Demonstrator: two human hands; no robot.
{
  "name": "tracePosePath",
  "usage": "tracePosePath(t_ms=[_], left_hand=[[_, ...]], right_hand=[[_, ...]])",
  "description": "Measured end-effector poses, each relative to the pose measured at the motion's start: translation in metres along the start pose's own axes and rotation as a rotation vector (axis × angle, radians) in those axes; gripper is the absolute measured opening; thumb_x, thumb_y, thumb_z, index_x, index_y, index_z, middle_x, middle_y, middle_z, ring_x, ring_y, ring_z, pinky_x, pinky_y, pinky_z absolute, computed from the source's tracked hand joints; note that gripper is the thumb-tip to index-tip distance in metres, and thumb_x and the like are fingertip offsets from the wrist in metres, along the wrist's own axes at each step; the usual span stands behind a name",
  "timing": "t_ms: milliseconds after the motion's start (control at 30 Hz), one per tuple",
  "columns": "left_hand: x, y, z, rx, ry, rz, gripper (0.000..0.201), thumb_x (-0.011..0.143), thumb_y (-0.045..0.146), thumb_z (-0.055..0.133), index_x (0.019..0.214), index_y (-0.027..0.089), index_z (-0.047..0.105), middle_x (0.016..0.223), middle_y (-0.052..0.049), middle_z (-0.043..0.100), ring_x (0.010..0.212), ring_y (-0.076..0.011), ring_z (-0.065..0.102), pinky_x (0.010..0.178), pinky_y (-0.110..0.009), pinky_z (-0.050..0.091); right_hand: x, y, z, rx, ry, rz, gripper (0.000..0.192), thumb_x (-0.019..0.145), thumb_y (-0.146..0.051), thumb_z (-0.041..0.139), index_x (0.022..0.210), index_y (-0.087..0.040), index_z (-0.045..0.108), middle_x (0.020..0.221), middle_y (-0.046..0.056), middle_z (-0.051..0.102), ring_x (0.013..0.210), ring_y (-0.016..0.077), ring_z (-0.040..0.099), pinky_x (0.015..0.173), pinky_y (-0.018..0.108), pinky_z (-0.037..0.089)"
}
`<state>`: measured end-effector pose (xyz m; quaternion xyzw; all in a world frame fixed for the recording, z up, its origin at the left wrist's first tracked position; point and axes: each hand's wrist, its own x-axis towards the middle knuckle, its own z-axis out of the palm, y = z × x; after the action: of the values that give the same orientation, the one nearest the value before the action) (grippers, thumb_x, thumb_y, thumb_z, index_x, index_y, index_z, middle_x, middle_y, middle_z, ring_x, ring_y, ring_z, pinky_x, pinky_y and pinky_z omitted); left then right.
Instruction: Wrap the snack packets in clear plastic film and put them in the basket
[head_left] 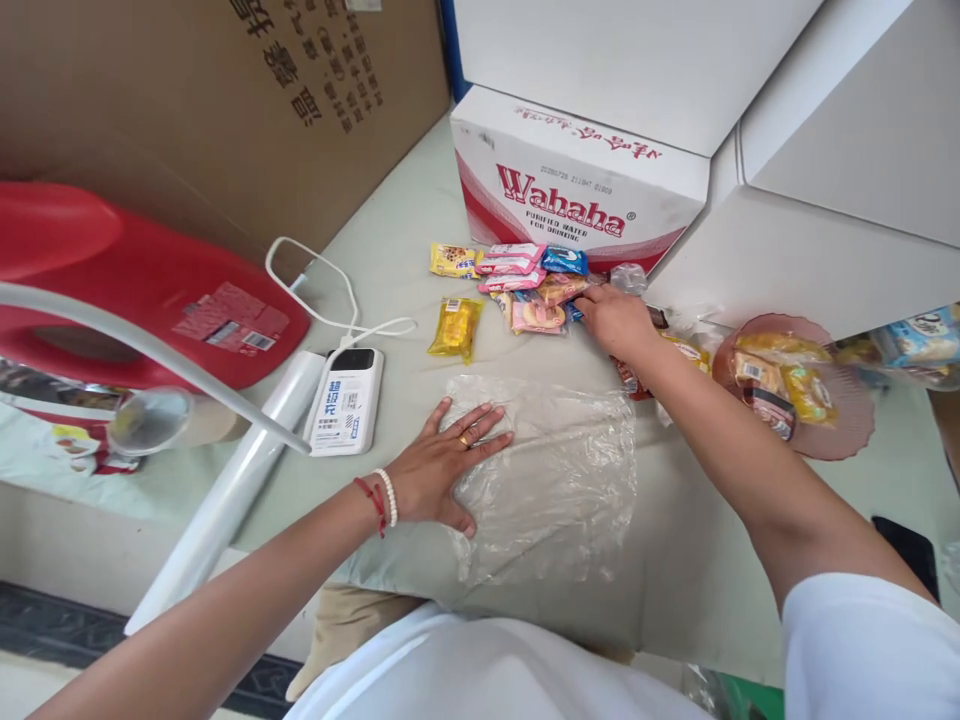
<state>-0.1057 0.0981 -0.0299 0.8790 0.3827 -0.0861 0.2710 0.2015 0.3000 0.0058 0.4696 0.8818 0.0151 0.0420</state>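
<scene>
A clear plastic bag [559,480] lies spread flat on the table. On its left edge my left hand [454,460] rests palm down with fingers apart. My right hand [611,315] reaches into a pile of wrapped snacks; its fingertips are partly hidden, so any hold on a packet cannot be made out. Beside those fingers are a brown snack packet [561,290] and a pink-edged biscuit packet [538,316]. Pink-and-white packets [511,266], a blue packet [564,260] and a yellow packet [455,261] lie behind. A yellow-wrapped cake [456,328] sits apart, nearer the left hand.
A white Wahaba water carton [577,190] stands behind the snacks. To the right, a pink dish [847,420] holds more packets. At left are a power bank [346,405] with a white cable, a plastic film roll [232,480] and a red jug [142,270].
</scene>
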Motion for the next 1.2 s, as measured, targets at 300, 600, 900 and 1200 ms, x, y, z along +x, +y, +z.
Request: tracePosePath(t_ms=[300,600,900,1200], left_hand=[[0.003,0.005,-0.004,-0.054,0.020,-0.033,0.125,0.060,0.075,0.083,0.164,0.032,0.028,0.175,-0.016,0.012,0.162,-0.0401,0.013,0.123,-0.069,-0.011],[0.003,0.006,-0.003,0.048,0.012,-0.055,0.121,0.067,0.079,0.074,0.166,0.030,0.024,0.175,-0.018,0.011,0.162,-0.0413,0.011,0.123,-0.070,-0.008],[0.005,0.004,-0.002,0.027,0.036,-0.012,0.125,0.069,0.080,0.072,0.167,0.024,0.018,0.174,-0.021,0.010,0.162,-0.0409,0.012,0.122,-0.071,-0.009],[0.003,-0.002,0.004,-0.039,0.140,0.082,0.132,0.068,0.074,0.078,0.168,0.023,0.009,0.175,-0.023,0.001,0.162,-0.0428,0.006,0.122,-0.069,-0.013]], right_hand=[[-0.027,0.032,-0.018,0.045,-0.029,0.144,0.043,0.096,-0.037,0.053,0.132,-0.017,0.064,0.119,0.018,0.068,0.097,0.0325,0.065,0.081,0.041,0.048],[-0.010,0.012,0.002,0.095,-0.065,0.341,0.061,0.082,-0.053,0.075,0.124,-0.010,0.070,0.128,0.027,0.065,0.120,0.0443,0.058,0.094,0.054,0.047],[-0.036,-0.020,-0.017,-0.019,-0.130,0.367,0.045,0.089,-0.034,0.065,0.128,-0.012,0.069,0.122,0.023,0.070,0.123,0.0434,0.054,0.100,0.058,0.041],[-0.142,-0.108,-0.065,0.209,-0.080,0.071,0.060,0.090,-0.047,0.066,0.143,-0.019,0.060,0.118,0.016,0.067,0.112,0.0384,0.054,0.096,0.050,0.042]])
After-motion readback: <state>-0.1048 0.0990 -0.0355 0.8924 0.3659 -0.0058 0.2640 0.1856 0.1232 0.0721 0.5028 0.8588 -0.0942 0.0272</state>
